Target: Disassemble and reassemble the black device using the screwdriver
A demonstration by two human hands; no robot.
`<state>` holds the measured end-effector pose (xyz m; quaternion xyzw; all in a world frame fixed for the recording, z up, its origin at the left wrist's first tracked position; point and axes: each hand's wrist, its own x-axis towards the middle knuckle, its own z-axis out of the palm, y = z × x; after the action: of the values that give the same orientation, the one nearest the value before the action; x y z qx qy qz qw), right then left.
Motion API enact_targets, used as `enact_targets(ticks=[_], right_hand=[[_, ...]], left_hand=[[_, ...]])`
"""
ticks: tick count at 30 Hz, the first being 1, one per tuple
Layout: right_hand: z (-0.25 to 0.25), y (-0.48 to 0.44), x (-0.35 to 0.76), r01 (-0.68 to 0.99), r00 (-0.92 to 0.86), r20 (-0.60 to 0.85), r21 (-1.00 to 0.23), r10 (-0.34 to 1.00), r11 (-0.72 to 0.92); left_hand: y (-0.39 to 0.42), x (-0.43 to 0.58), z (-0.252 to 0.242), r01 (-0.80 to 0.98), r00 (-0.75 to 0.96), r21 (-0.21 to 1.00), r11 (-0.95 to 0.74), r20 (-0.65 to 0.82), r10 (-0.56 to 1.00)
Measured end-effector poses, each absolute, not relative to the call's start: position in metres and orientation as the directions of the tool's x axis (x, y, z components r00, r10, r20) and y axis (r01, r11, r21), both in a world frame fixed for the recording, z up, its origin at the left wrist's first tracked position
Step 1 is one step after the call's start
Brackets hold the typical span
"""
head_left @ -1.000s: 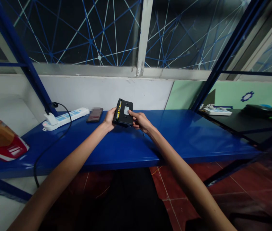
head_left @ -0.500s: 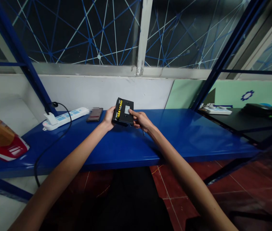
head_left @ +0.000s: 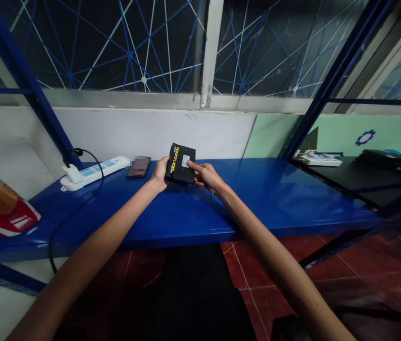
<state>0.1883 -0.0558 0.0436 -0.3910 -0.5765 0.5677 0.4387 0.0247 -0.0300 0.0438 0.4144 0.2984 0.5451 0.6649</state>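
A black box-shaped device (head_left: 181, 173) with a yellow-marked strip and a pale label is held up above the blue table. My left hand (head_left: 160, 174) grips its left edge. At its right side is my right hand (head_left: 208, 178), with a fingertip on the label and the other fingers curled at the edge. A thin dark rod (head_left: 211, 194) sticks out below my right hand; most of it is hidden.
On the blue table (head_left: 257, 199), a dark phone (head_left: 138, 167) and a white power strip (head_left: 95, 174) with a black cable lie to the left. A red and orange package (head_left: 4, 208) is at far left. Blue posts rise on both sides.
The view has shifted slightly. The device and both hands appear a little further left in the picture, with the same hold and the fingertip still on the label.
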Motion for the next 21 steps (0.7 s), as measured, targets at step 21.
enact_targets(ticks=[21], right_hand=[[0.0431,-0.0577,0.1874,0.014,-0.353,0.131,-0.989,0.927,0.145]], left_hand=[[-0.0385,0.0282,0.048,-0.465,0.252,0.882,0.073,0.053,0.966]])
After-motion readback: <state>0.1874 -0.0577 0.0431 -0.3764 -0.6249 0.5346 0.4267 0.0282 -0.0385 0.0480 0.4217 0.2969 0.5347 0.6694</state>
